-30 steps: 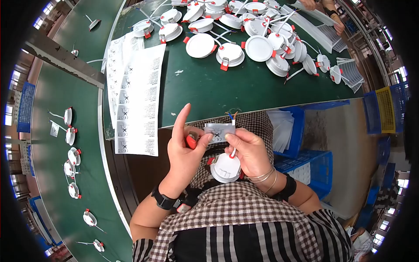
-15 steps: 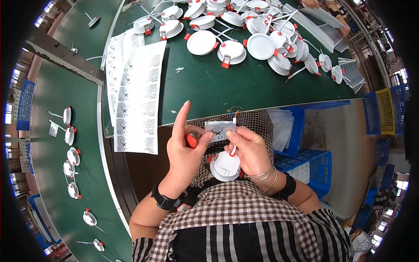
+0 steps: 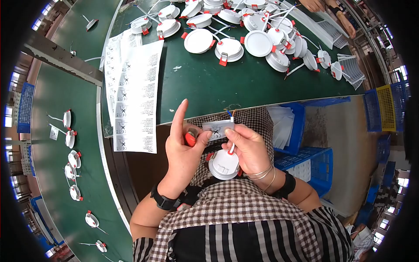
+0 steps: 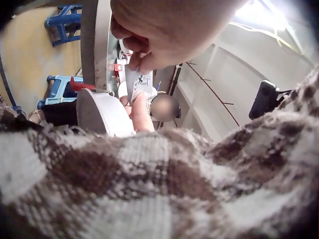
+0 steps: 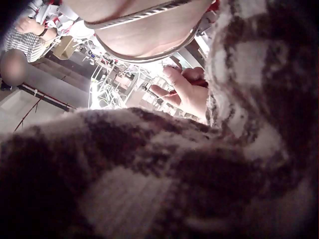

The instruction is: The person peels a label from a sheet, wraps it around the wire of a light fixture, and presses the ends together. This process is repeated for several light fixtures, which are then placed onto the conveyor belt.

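Over my lap I hold a small white label (image 3: 217, 129) with black print, pinched between both hands. My left hand (image 3: 185, 146) grips its left end with the thumb; the index finger points straight up and a red clip (image 3: 190, 139) sits in the palm. My right hand (image 3: 244, 146) pinches the right end and also holds a round white downlight (image 3: 223, 164) by its wire (image 3: 231, 114), whose blue and orange ends stick up. The left wrist view shows the label (image 4: 139, 82) and the downlight (image 4: 102, 112) from below.
The green table (image 3: 209, 87) ahead carries several white downlights with red clips (image 3: 231, 48) and long printed label sheets (image 3: 133, 96) at its left edge. A green conveyor (image 3: 56, 153) at left holds more lamps. Blue crates (image 3: 310, 161) stand at right. Another person's hands (image 3: 336, 11) work at the far right.
Both hands with the label and downlight have stayed almost still, drifting slightly up and left. The label has tilted a little.
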